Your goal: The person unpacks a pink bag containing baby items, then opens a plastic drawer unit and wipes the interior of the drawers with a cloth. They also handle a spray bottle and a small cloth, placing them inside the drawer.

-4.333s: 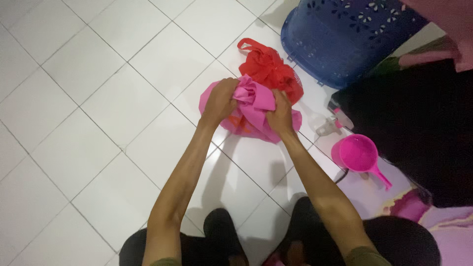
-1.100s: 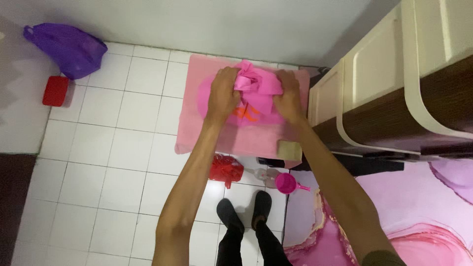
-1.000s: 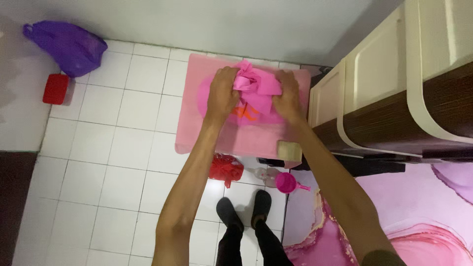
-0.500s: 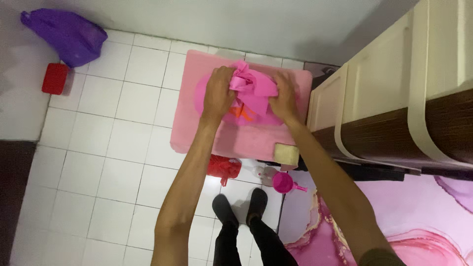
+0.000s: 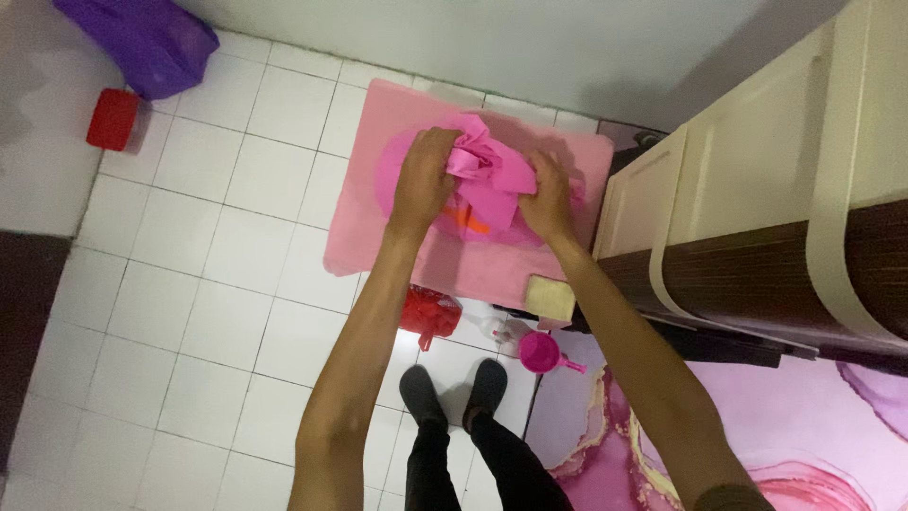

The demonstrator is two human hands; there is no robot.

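a: where's the pink bag?
b: on the pink table. i've got l hand and r hand clenched on it, gathered top between them, l slightly nearer.

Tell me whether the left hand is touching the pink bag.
Touching. The head view shows the left hand closed on the gathered top of the pink bag, its fingers sunk into the crumpled folds.

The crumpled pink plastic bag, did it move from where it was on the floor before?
Yes. The crumpled pink plastic bag went up off the white tiled floor and away from the red bag; both hands now hold it over a pink table.
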